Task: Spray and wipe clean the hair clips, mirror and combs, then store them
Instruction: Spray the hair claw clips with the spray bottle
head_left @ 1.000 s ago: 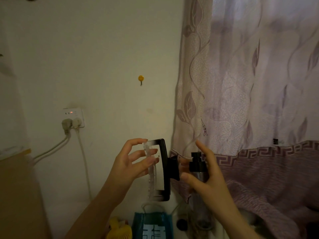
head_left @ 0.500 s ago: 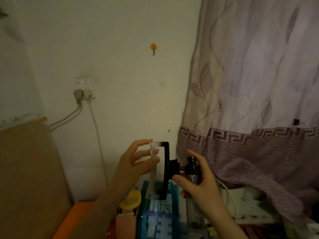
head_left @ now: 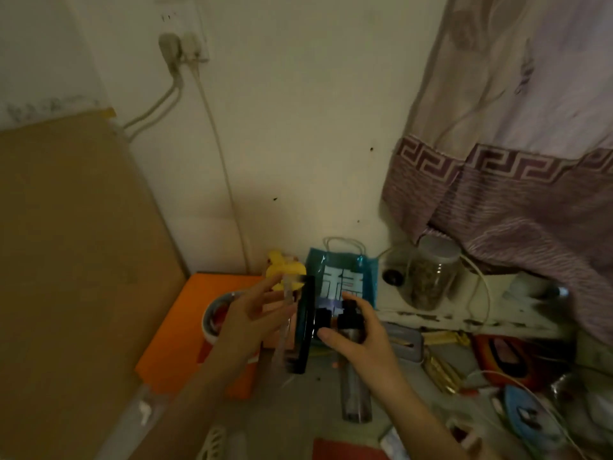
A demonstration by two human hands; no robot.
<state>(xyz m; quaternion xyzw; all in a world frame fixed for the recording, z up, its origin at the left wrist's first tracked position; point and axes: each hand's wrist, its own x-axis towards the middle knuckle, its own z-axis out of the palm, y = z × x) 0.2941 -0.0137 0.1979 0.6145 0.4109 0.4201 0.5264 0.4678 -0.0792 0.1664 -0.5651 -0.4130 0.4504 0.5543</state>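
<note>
Mirror (head_left: 303,323) with a black frame stands edge-on to the camera, held upright above the cluttered tabletop (head_left: 308,406) between the two hands; its frame looks glossy and hard, and its glass face cannot be read from this angle. A clear, ridged plastic piece, perhaps a comb (head_left: 286,313), lies against its left side, blurred. The left hand (head_left: 252,322) holds the mirror with fingers spread and only lightly bent, fingertips against the clear piece and the frame's edge. The right hand (head_left: 360,336) is wrapped round the neck of a spray bottle (head_left: 353,376), index finger curled over the black pump head, thumb pointing toward the mirror; the nozzle sits just beside the mirror's frame. The bottle's body is a smooth, dark, translucent cylinder hanging down below the hand.

Behind the hands a blue glossy gift bag (head_left: 345,277) with cord handles stands against the cream wall, beside a yellow toy-like object (head_left: 285,265). An orange box (head_left: 195,330) lies to the left with a roll of tape (head_left: 215,313) on it. A clear plastic jar (head_left: 431,273) with a pale lid sits under the hem of a mauve patterned curtain (head_left: 517,180). A brown board (head_left: 73,260) leans on the left.
</note>
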